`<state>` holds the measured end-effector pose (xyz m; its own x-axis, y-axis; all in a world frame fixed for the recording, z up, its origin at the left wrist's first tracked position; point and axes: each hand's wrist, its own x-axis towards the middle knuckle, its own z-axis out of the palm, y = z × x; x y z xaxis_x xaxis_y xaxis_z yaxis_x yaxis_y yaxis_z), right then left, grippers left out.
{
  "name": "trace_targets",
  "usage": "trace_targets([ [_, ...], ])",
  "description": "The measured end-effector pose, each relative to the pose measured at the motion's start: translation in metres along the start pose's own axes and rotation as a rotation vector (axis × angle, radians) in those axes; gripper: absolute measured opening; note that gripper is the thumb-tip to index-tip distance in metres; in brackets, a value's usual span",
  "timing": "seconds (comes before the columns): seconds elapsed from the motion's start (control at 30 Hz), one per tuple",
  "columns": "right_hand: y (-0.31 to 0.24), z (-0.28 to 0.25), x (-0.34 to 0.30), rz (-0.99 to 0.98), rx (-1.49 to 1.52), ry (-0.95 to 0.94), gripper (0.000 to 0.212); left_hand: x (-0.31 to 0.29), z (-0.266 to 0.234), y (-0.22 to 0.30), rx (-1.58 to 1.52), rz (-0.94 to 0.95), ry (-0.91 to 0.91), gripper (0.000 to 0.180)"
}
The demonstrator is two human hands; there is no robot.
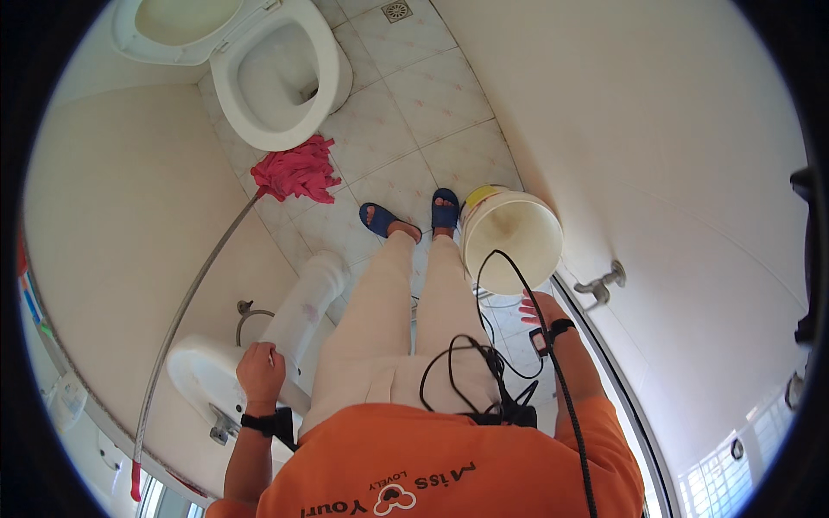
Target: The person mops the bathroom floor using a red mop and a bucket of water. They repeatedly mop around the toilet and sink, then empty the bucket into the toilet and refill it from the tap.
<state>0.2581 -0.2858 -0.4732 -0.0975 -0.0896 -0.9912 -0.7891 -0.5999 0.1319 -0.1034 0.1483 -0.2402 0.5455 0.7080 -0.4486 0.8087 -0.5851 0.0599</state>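
My left hand (261, 371) is curled into a fist over the edge of the white washbasin (197, 373), and nothing shows in it. My right hand (542, 307) is beside the lower rim of a cream-white bucket (509, 237), its fingers stretched out and slightly apart. I cannot tell whether they touch the bucket. The bucket's mouth faces me, and its inside looks stained. Each wrist wears a black strap, the right one with a small device. A black cable (566, 393) runs in front of my right forearm and loops over my lap.
Ahead on the left stands a white toilet (332, 82) with its lid up. A pink mop head (298, 173) lies before it, its long handle (194, 281) leaning along the left wall. A floor drain (396, 11) is far ahead. A metal tap (602, 283) juts from the right wall.
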Motion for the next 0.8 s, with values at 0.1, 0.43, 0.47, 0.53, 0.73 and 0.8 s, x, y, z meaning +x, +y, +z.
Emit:
trace_targets([
  [0.1, 0.007, 0.008, 0.054, 0.094, 0.054, 0.207, 0.074, 0.002, -0.002, 0.002, 0.004, -0.006, 0.009, 0.008],
  [0.43, 0.075, 0.024, 0.154, 0.401, 0.716, 0.331, 0.051, 0.006, 0.001, 0.003, 0.04, -0.054, -0.034, 0.01],
  [0.47, 0.082, 0.023, 0.159, 0.391, 0.856, 0.26, 0.048, 0.007, 0.002, 0.003, 0.055, -0.052, -0.034, 0.01],
  [0.53, 0.09, 0.026, 0.168, 0.278, 0.896, 0.243, 0.043, 0.007, 0.002, 0.003, 0.057, -0.065, -0.037, 0.01],
  [0.73, 0.091, 0.042, 0.168, 0.207, 0.778, 0.413, 0.056, 0.01, 0.002, 0.005, 0.074, -0.065, -0.04, 0.009],
  [0.8, 0.091, 0.048, 0.169, 0.198, 1.045, 0.365, 0.048, 0.01, 0.001, 0.005, 0.055, -0.087, -0.044, 0.009],
])
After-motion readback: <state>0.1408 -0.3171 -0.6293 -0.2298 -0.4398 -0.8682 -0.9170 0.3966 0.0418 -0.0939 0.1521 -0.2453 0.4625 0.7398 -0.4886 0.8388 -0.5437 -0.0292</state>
